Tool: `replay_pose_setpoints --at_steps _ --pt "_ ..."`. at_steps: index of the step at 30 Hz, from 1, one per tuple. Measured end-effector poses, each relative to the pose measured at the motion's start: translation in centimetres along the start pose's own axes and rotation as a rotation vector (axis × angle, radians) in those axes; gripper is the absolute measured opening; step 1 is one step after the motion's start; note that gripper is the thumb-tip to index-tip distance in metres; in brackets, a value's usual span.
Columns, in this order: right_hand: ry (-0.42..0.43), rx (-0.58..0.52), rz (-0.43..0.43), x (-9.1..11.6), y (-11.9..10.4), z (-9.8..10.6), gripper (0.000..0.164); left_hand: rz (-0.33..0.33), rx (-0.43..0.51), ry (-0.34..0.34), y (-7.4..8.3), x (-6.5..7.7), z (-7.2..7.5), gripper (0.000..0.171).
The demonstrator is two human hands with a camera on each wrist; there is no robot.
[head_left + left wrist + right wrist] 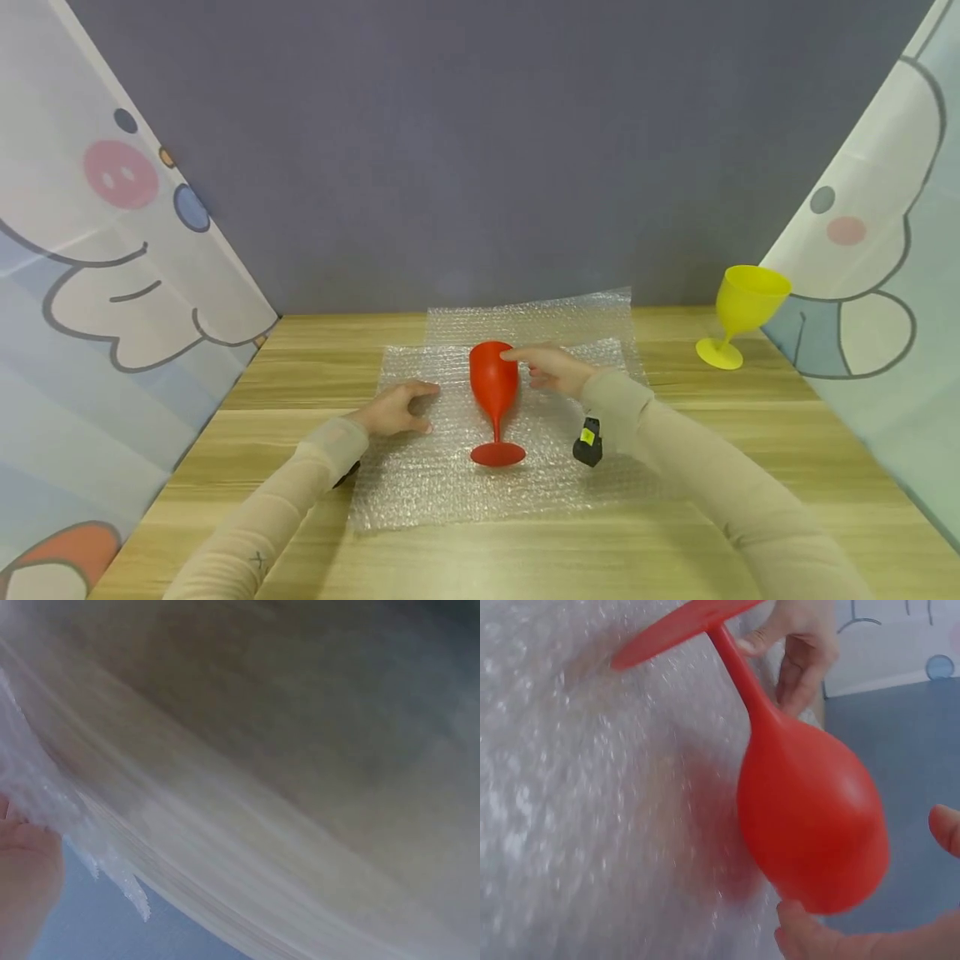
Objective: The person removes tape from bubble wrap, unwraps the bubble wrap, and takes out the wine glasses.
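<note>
A red plastic goblet (495, 382) lies on its side on a sheet of bubble wrap (427, 492), its bowl toward the back and its foot toward the front. Beside the bowl is my right hand (557, 367), fingers extended, with one overlapping the goblet near the rim. The right wrist view has a fingertip right at the bowl (817, 817) and another finger apart from it. My left hand (390, 408) is over the wrap's left part, thumb and fingers spread, to the left of the goblet. Only part of that hand (26, 877) appears beside the wrap's edge in the left wrist view.
A yellow goblet (750, 304) stands upright at the back right of the wooden table (300, 358). More bubble wrap (525, 321) extends behind, up to the grey back panel (480, 167). Cartoon-printed cloths (82, 350) border both sides.
</note>
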State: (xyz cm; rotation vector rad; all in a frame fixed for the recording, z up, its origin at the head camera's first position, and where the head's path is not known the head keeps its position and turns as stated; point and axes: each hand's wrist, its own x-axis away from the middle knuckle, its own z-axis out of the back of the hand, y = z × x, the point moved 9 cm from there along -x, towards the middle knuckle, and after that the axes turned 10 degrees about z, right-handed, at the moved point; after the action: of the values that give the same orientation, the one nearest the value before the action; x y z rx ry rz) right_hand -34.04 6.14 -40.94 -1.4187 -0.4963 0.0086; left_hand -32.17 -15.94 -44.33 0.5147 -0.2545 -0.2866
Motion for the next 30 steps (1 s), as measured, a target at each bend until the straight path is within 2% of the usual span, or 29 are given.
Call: replay_pose_setpoints --at_steps 5,7,10,12,14,18,30 --pt "0.028 0.061 -0.021 -0.8 0.3 -1.1 0.079 -0.004 0.015 0.003 0.1 -0.1 0.0 0.071" --pt "0.022 0.083 -0.018 -2.1 1.0 -1.1 0.086 -0.005 0.019 0.004 0.1 -0.1 0.0 0.071" --pt "0.043 0.100 -0.033 -2.3 1.1 -1.7 0.090 -0.004 0.018 0.009 0.0 -0.2 0.0 0.071" --pt "0.061 0.098 -0.038 -2.4 1.3 -2.1 0.088 0.002 0.021 0.008 -0.2 -0.2 -0.1 0.071" --pt "0.104 0.093 -0.044 -1.4 0.8 -2.8 0.079 0.004 0.025 0.005 -0.3 -0.1 -0.1 0.071" --pt "0.131 0.080 -0.025 -1.6 1.2 -3.5 0.070 0.016 0.037 -0.001 -0.4 0.1 -0.2 0.071" --pt "0.084 0.029 -0.073 -2.7 2.3 -5.2 0.073 -0.016 0.021 0.017 -0.1 0.0 -0.1 0.069"
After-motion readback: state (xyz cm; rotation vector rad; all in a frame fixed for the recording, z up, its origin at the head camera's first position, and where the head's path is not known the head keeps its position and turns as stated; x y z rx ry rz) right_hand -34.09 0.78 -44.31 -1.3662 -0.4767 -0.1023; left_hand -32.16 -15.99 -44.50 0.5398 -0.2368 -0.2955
